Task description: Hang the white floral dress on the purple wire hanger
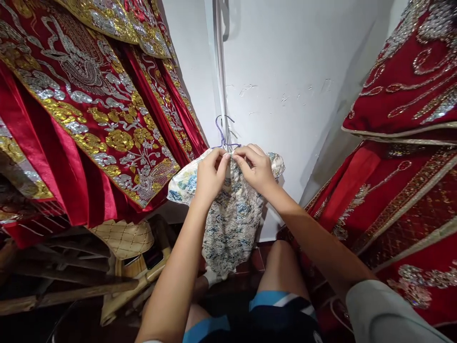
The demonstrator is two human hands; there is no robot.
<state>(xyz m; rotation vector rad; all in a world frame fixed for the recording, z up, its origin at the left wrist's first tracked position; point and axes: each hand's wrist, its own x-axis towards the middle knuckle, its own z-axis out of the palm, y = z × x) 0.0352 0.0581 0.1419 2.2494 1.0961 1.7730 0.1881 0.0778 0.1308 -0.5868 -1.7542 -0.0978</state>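
Observation:
A short-sleeved floral dress (228, 233) in cream and blue hangs in front of a white wall. It is on a thin purple hanger (222, 136), whose hook and top show above the neckline. At the middle of the neckline, my left hand (210, 174) is closed, thumb and forefinger pinching the fabric edge. My right hand (256, 166) pinches the same edge just to the right, its fingertips close to those of the left. Whatever small fastening may lie between the fingertips is too small to make out.
Red garments with gold and silver embroidery (117, 138) hang at the left, and beaded red garments (403, 138) at the right. Low at the left stands wooden furniture (132, 286) with a quilted gold cloth (123, 238). A narrow vertical strip (218, 57) runs down the wall.

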